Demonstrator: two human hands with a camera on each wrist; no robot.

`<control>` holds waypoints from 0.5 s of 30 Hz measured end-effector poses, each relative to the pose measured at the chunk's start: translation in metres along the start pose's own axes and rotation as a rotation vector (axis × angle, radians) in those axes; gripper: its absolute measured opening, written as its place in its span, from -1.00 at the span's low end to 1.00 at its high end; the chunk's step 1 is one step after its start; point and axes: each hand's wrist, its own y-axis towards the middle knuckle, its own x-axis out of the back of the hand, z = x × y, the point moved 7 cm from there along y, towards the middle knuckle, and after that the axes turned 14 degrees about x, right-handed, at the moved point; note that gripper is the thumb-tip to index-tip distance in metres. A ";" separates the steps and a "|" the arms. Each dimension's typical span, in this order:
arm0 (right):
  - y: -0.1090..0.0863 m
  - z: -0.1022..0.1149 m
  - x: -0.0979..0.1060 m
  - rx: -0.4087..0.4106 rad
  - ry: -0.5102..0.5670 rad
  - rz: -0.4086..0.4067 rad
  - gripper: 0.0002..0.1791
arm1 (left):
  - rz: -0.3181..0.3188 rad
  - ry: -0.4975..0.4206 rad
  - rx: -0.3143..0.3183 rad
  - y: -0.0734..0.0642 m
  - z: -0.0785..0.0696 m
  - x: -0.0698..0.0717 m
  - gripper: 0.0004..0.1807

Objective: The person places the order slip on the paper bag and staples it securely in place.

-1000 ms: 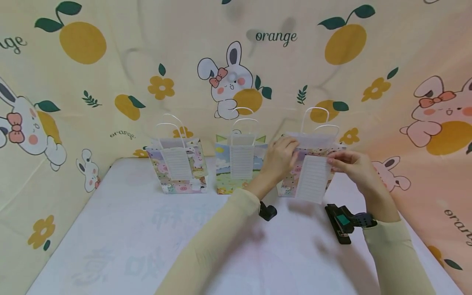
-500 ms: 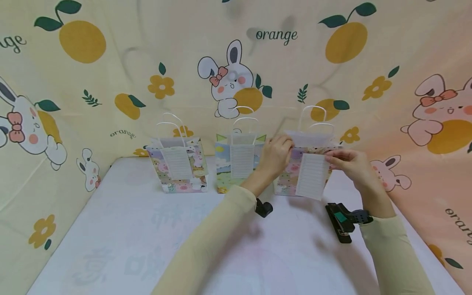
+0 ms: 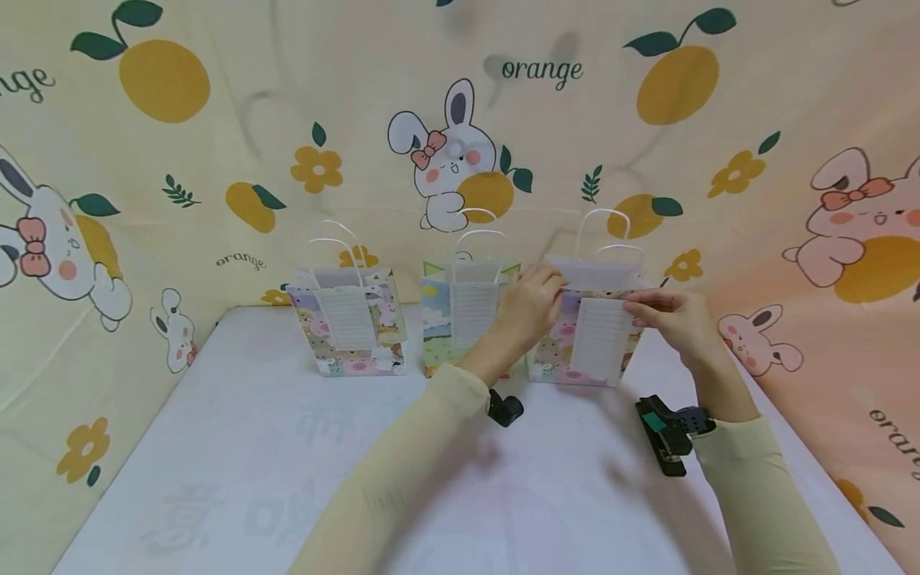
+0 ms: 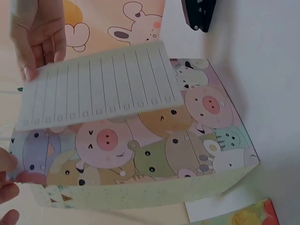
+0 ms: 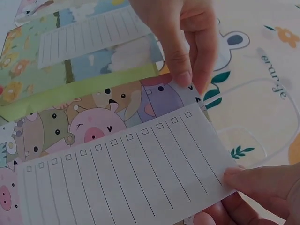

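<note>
Lined paper (image 3: 598, 339): a white sheet with dark lines and little boxes, in front of the right bag, up near its top edge; I cannot tell how much of it touches the bag
Right hand (image 3: 672, 319): pinching the lined paper by its top right corner, thumb on the front and fingers tucked behind
Left hand (image 3: 532, 303): holding the top edge of the right bag at its left side, thumb in front and fingers behind, with just a narrow gap for the bag wall
Right bag (image 3: 552, 343): standing up, with pink pigs and other animals on it and 2 white handles (image 3: 604, 211) on top
Middle bag (image 3: 435, 319): standing just beside it, with blue sky and green grass, partly hidden by the left arm; the middle sheet (image 3: 473, 311) hangs on its front
Left bag (image 3: 355, 366): standing a bit turned, with pigs too, and the left sheet (image 3: 346, 319) down its front
Stapler (image 3: 658, 454): black, lying on the white table (image 3: 216, 447), near the right wrist
Back cloth (image 3: 589, 136): cream, with bunnies, oranges and yellow flowers
Sleeves (image 3: 402, 447): pale yellow, on both arms, with a dark camera strapped on each wrist
</note>
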 end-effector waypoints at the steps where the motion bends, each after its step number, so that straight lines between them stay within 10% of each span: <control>1: 0.000 0.000 0.000 0.000 0.001 0.003 -0.54 | 0.003 -0.004 -0.003 0.000 -0.001 0.000 -0.80; 15: 0.001 -0.002 0.002 -0.017 0.069 -0.015 -0.67 | 0.145 -0.119 0.061 0.005 -0.014 -0.003 -0.70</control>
